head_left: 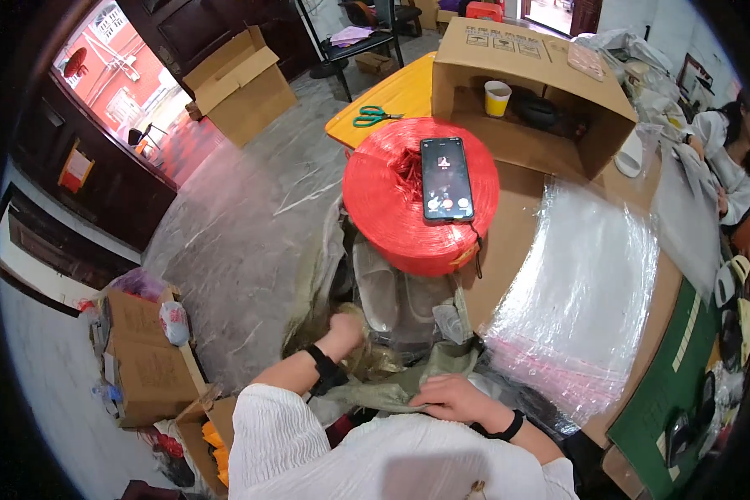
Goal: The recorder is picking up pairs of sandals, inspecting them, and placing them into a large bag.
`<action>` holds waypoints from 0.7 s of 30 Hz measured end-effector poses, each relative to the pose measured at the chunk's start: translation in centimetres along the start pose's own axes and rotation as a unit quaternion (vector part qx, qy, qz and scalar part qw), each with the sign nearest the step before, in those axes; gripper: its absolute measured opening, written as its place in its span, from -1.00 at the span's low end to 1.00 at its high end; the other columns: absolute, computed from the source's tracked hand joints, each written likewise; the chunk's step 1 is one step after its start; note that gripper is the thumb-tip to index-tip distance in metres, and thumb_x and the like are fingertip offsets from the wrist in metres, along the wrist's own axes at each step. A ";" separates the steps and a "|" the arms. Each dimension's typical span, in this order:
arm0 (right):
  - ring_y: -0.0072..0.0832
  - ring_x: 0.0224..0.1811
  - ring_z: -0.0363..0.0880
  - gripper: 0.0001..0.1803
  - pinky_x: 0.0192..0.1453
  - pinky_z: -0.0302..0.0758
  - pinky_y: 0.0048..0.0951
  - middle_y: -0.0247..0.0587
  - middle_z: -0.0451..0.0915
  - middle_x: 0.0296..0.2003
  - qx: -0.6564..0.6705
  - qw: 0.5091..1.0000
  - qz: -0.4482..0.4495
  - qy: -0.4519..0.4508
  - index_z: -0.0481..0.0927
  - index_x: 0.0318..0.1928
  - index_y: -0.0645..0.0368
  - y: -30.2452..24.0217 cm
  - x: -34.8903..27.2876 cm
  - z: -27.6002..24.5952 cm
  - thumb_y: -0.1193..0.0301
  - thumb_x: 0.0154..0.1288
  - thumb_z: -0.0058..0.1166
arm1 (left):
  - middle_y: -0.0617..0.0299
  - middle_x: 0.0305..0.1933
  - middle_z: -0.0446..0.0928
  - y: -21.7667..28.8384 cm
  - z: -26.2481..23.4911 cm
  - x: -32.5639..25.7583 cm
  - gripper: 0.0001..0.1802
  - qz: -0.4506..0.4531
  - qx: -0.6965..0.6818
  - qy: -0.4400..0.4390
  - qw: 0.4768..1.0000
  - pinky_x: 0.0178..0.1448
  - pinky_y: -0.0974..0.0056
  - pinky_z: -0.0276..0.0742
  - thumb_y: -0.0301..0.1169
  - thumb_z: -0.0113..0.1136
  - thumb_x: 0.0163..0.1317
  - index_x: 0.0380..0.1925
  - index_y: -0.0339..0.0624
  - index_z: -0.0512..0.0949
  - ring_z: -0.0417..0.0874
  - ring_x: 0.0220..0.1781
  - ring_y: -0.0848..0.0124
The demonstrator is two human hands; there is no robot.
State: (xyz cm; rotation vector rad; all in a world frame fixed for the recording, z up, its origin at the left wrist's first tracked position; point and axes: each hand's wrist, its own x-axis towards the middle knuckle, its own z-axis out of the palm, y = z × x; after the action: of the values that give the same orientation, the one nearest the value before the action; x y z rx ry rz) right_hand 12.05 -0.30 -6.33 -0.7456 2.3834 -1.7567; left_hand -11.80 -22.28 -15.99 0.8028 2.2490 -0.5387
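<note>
A greenish woven sack (308, 312) stands open right before me. Inside it lie shoes or slippers (377, 287) wrapped in clear plastic. My left hand (344, 333) dips into its left side, closed like a fist beside crinkled clear plastic; the fingertips are hidden. With fingers curled over the sack's near rim, my right hand (452, 397) grips the folded fabric. Beyond the sack sits a big red roll of plastic twine (383, 221), with a phone (447, 179) lying on top.
At right, a stack of clear plastic bags (579, 275) lies on cardboard. Behind it, an open carton (517, 150) holds a yellow-white paper cup (497, 98). Green-handled scissors (373, 117) rest on a yellow board (346, 129). Cartons (154, 354) stand at left. Another person (717, 137) sits far right.
</note>
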 end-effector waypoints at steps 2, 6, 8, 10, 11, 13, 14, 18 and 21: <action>-0.20 -0.20 0.57 -0.77 -0.17 0.51 -0.20 -0.22 0.61 -0.33 -0.004 1.000 0.012 0.005 0.67 -0.12 0.10 0.0 -0.1 -0.1 0.48 0.17 0.20 | 0.06 -0.20 0.72 4.3 -6.6 -4.9 -0.81 0.016 -0.022 0.120 0.992 -0.07 0.09 0.65 -0.34 0.28 0.11 -0.34 -0.20 0.73 0.74 -0.05 0.20; -0.20 -0.22 0.58 -0.76 -0.18 0.51 -0.19 -0.22 0.60 -0.34 0.012 1.000 0.001 0.013 0.68 -0.13 0.08 -0.1 0.4 0.4 0.47 0.15 0.20 | 0.01 -0.04 0.66 10.0 -10.7 -6.0 -0.64 0.139 -0.084 0.288 0.944 0.06 0.00 0.59 -0.18 0.30 0.08 -0.17 -0.13 0.68 0.67 0.04 0.10; -0.19 -0.23 0.58 -0.76 -0.18 0.51 -0.19 -0.22 0.60 -0.35 0.017 1.000 -0.011 0.022 0.68 -0.13 0.08 -0.1 0.6 0.6 0.47 0.15 0.20 | -0.02 0.07 0.60 10.6 -7.2 -1.6 -0.53 0.191 -0.085 0.303 0.930 0.20 -0.09 0.48 -0.10 0.30 0.08 -0.03 -0.09 0.64 0.59 0.16 0.07; -0.19 -0.23 0.58 -0.75 -0.18 0.51 -0.19 -0.21 0.60 -0.35 0.009 1.000 0.002 0.014 0.68 -0.13 0.09 0.1 0.5 0.4 0.48 0.14 0.21 | -0.05 0.18 0.55 9.8 -4.7 2.4 -0.41 0.247 -0.085 0.317 0.912 0.34 -0.18 0.37 -0.02 0.31 0.09 0.10 -0.04 0.60 0.50 0.28 0.04; -0.19 -0.23 0.58 -0.75 -0.18 0.51 -0.19 -0.21 0.60 -0.35 0.009 1.000 0.004 0.016 0.68 -0.13 0.09 0.2 0.4 0.2 0.48 0.14 0.21 | -0.03 0.24 0.51 8.8 -4.3 3.6 -0.35 0.251 -0.089 0.283 0.922 0.43 -0.24 0.19 0.03 0.30 0.07 0.16 0.02 0.58 0.40 0.37 0.03; -0.17 -0.22 0.59 -0.74 -0.18 0.51 -0.19 -0.19 0.60 -0.35 0.029 0.999 0.028 0.007 0.67 -0.12 0.10 0.2 -0.3 0.2 0.49 0.13 0.21 | 0.04 0.34 0.45 6.2 -2.7 4.8 -0.33 0.227 -0.043 0.324 0.917 0.56 -0.30 -0.04 0.06 0.25 0.10 0.22 0.09 0.55 0.26 0.49 0.03; -0.17 -0.22 0.59 -0.74 -0.18 0.51 -0.19 -0.19 0.60 -0.35 0.030 0.999 0.035 0.010 0.67 -0.12 0.10 0.2 -0.9 0.3 0.49 0.13 0.21 | 0.09 0.39 0.42 4.7 -2.0 5.0 -0.38 0.204 0.008 0.398 0.894 0.59 -0.29 -0.09 0.02 0.20 0.15 0.22 0.11 0.55 0.22 0.52 0.03; -0.15 -0.22 0.59 -0.74 -0.17 0.52 -0.20 -0.18 0.62 -0.32 0.071 0.997 0.030 0.005 0.67 -0.12 0.13 0.1 -0.8 0.4 0.51 0.12 0.21 | 0.25 0.57 0.19 -5.2 3.1 7.2 -0.45 0.070 0.074 0.305 0.947 0.58 -0.43 -0.31 -0.29 0.03 0.30 0.33 0.27 0.46 0.05 0.61 0.03; -0.14 -0.21 0.60 -0.74 -0.16 0.53 -0.21 -0.19 0.63 -0.30 0.083 0.996 0.031 0.017 0.67 -0.12 0.15 0.3 -0.9 0.1 0.52 0.12 0.22 | 0.36 0.67 -0.10 -4.1 3.0 9.7 -0.30 0.060 0.126 0.235 0.962 0.55 -0.49 -0.32 -0.21 0.08 0.32 0.48 0.40 0.22 -0.15 0.68 0.12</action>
State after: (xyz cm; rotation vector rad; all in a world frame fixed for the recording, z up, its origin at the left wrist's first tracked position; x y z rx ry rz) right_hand 12.76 0.08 -6.87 -0.6170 2.2197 -1.9277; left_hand -18.79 -23.19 -24.38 1.3012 2.5646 -0.6365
